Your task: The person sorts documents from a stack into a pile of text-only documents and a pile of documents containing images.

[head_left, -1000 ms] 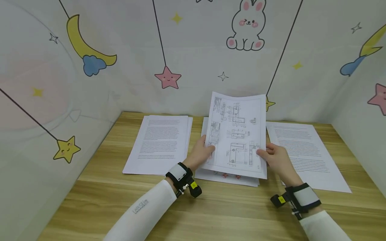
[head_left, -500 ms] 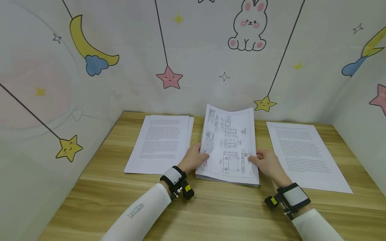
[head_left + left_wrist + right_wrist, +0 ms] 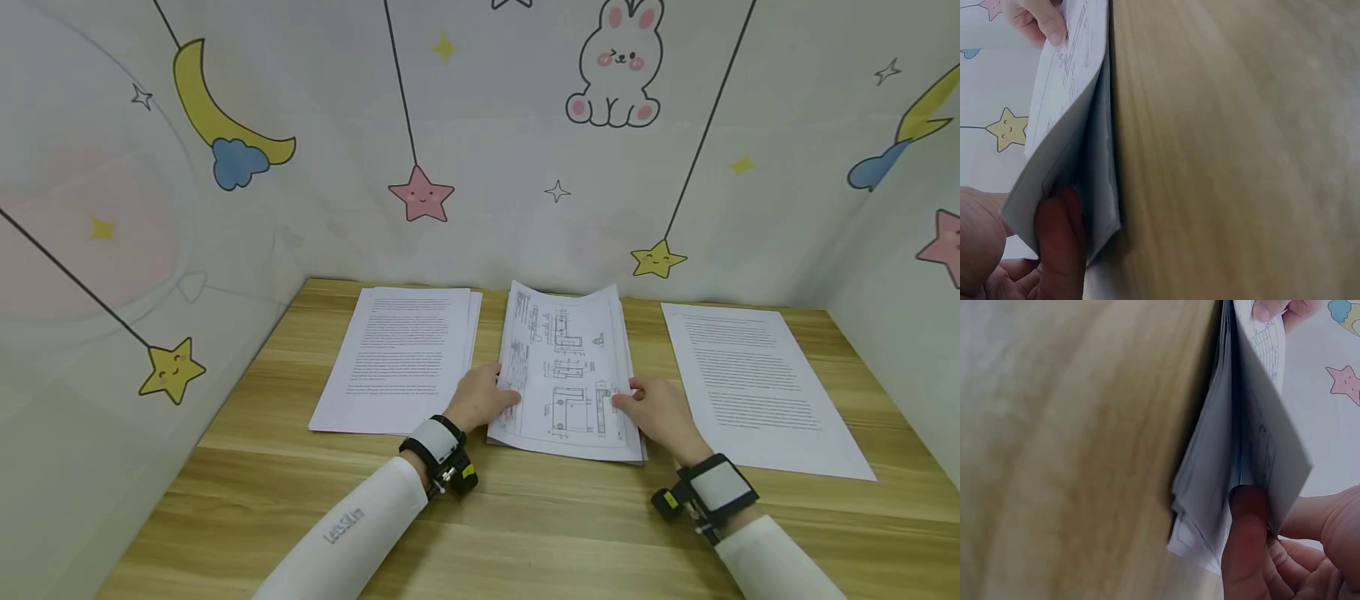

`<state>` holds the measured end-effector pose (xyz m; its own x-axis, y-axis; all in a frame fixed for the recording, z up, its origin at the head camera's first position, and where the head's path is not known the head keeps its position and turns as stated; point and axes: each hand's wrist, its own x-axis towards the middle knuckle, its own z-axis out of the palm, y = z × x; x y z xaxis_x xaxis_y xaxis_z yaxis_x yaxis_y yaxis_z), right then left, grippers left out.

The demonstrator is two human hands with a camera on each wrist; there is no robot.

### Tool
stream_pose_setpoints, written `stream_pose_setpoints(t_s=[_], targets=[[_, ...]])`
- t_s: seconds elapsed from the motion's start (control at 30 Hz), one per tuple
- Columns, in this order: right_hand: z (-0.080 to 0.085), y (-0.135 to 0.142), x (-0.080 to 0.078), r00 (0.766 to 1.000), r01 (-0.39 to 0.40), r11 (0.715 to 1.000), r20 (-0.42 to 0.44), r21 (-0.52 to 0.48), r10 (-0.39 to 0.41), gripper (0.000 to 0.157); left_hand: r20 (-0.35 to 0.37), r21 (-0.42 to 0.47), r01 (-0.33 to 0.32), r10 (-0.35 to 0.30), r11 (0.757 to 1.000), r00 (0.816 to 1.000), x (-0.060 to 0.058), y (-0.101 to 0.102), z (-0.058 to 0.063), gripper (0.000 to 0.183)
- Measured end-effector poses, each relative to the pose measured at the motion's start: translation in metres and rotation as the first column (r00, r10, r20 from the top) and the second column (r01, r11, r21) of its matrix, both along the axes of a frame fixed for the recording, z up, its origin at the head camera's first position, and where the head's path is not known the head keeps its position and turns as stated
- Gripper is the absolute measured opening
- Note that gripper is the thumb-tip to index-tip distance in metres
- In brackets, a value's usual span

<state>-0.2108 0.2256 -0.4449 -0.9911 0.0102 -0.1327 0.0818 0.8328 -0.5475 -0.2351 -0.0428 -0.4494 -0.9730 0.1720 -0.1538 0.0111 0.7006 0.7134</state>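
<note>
A sheet printed with technical drawings [image 3: 566, 367] lies just over the middle paper stack [image 3: 640, 450], its far edge bowed. My left hand [image 3: 482, 398] pinches its left edge, thumb on top and fingers beneath. On the opposite edge my right hand [image 3: 662, 414] pinches it the same way. In the left wrist view the sheet [image 3: 1054, 144] curves up from the stack [image 3: 1107, 181] with fingers in the gap. The right wrist view shows the stack's layered, uneven edges [image 3: 1200, 462] under the raised sheet [image 3: 1279, 444].
A text-printed paper stack [image 3: 397, 350] lies to the left, its sheets slightly offset. To the right is another text-printed page [image 3: 765, 383], slanted. The wooden table [image 3: 540, 533] meets a white cartoon-printed curtain [image 3: 510, 125] at the back and sides.
Both hands have brought the drawing sheet down and a little left, from raised above the middle stack to close over it. The side papers have stayed in place.
</note>
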Motion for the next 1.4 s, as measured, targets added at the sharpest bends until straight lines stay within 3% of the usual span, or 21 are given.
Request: stream_pose_setpoints(t_s=[0.3, 0.5, 0.7, 1.07, 1.3, 1.4], targets=[[-0.001, -0.001, -0.003, 0.999, -0.025, 0.998, 0.043, 0.064, 0.022, 0.046, -0.036, -0.125, -0.021, 0.016, 0.992, 0.999, -0.004, -0.003, -0.005, 0.034], [-0.001, 0.000, -0.006, 0.996, -0.073, 0.980, 0.062, 0.183, 0.062, 0.057, -0.062, -0.233, -0.018, 0.004, 0.972, 0.998, -0.005, -0.002, -0.002, 0.031], [0.002, 0.003, -0.009, 0.992, -0.113, 0.965, 0.083, 0.237, 0.096, 0.057, -0.079, -0.255, -0.009, -0.012, 0.967, 0.997, -0.006, 0.001, 0.001, 0.031], [0.005, 0.006, -0.011, 0.996, -0.069, 0.982, 0.071, 0.174, 0.057, 0.054, -0.083, -0.283, -0.002, -0.023, 0.959, 0.996, -0.009, 0.004, 0.001, 0.031], [0.006, 0.017, -0.010, 0.991, -0.083, 0.990, 0.110, 0.117, 0.070, 0.053, -0.102, -0.372, -0.017, -0.023, 0.928, 0.995, -0.010, 0.007, 0.006, 0.047], [0.010, 0.025, -0.011, 0.993, -0.091, 0.989, 0.086, 0.120, 0.081, 0.053, -0.140, -0.408, -0.046, -0.013, 0.912, 0.990, -0.011, 0.008, 0.011, 0.044]])
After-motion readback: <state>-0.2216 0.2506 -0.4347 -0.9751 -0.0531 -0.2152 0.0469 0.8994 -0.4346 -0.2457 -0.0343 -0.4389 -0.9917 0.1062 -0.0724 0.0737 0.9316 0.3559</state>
